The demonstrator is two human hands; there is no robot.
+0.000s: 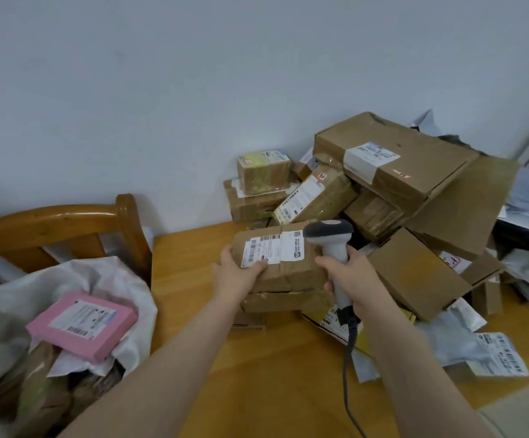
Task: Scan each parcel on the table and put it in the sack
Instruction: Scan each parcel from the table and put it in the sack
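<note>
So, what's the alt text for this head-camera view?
A left hand holds a cardboard parcel at a wooden table while the right hand aims a barcode scanner at its label. A white sack holds a pink parcel.

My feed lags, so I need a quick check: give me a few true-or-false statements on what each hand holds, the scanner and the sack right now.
1. The right hand grips the scanner. True.
2. The left hand holds a pink box. False: it holds a brown parcel with a white label.
3. A pink parcel lies on top in the sack. True.
4. The scanner is cordless. False: a cable hangs from its handle.
</note>
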